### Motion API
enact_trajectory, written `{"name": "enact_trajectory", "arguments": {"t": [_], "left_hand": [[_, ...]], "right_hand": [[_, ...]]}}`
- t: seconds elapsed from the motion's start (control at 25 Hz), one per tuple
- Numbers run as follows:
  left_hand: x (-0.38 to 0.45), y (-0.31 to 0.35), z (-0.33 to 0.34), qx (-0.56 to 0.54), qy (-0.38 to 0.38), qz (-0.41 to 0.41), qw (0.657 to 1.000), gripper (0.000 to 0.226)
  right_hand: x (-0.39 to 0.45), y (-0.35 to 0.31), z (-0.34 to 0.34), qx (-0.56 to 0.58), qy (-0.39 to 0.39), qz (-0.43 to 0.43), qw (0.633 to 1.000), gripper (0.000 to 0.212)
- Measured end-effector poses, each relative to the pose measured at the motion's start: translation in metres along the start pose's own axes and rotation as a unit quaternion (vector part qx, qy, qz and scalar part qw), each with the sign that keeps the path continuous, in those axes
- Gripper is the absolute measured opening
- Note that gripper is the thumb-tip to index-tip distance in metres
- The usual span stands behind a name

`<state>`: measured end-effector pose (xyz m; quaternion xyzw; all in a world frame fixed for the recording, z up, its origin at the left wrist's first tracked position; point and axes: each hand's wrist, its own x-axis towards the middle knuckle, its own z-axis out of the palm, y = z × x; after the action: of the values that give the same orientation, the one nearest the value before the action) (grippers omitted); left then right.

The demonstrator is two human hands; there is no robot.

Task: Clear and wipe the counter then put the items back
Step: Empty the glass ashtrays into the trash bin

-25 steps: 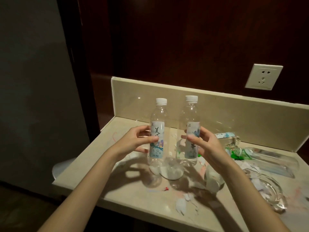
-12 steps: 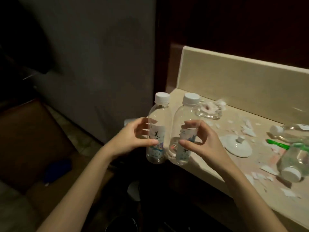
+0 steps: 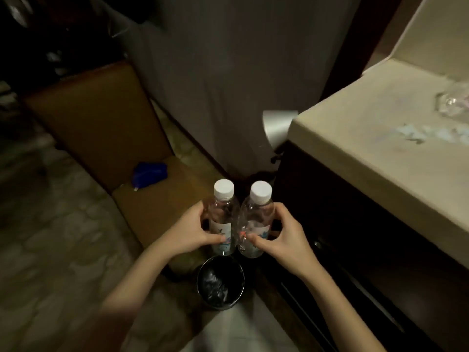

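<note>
Two clear plastic water bottles with white caps stand upright side by side in the air, left of the counter. My left hand (image 3: 189, 231) grips the left bottle (image 3: 222, 217) around its label. My right hand (image 3: 280, 236) grips the right bottle (image 3: 255, 219) the same way. Both bottles hang just above a round black bin (image 3: 220, 284) on the floor. The beige counter (image 3: 368, 148) lies at the right, with white scraps and a glass dish (image 3: 454, 105) at its far edge.
A brown chair (image 3: 106, 128) with a blue cloth (image 3: 149, 172) on its seat stands to the left. A grey wall panel (image 3: 241, 72) rises behind the bottles. The dark cabinet front (image 3: 355, 237) drops below the counter. Tiled floor fills the left side.
Both hands carried the bottles off the counter, leftward and down, until they hang over the black bin. My view swung left and down, so most counter items left the frame.
</note>
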<state>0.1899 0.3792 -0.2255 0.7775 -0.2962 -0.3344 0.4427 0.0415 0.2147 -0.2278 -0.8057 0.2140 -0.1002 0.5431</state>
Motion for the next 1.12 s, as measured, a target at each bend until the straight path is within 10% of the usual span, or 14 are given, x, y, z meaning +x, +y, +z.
{"name": "enact_trajectory", "arguments": {"t": [0.72,1.12], "left_hand": [[0.117,-0.455,0.178,0.078,0.006,-0.190,0.979,0.092],[0.105,-0.335,0.133,0.321,-0.051,-0.071,0.943,0.058]], "right_hand": [[0.054,0.421,0.259,-0.094,-0.076,0.234,0.965,0.067],[0.057,0.319,0.196,-0.240,-0.110,0.141,0.954,0.060]]}}
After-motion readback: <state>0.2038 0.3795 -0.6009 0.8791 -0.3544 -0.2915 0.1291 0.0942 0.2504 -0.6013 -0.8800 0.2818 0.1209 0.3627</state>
